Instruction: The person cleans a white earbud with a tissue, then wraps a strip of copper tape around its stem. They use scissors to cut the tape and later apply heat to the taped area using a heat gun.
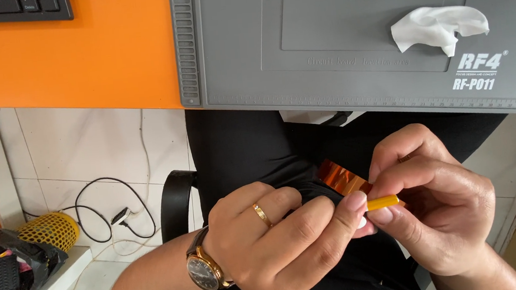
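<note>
I see a glossy amber roll of tape [342, 179] held over the lap below a grey work mat [336, 45] with a crumpled white tissue [437, 26], my left hand [273, 246] and right hand [437, 201] both pinching its yellow tape end [382, 202].

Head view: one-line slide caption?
Both hands, left hand and right hand, pinch an amber tape roll below a grey work mat.

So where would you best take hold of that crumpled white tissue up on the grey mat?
Pinch the crumpled white tissue at its raised, bunched middle, coming straight down from above. It lies loose on the flat grey mat with open space around it, and the puffed folds likely give fingertips more to catch than its thin, flat edges.
</note>
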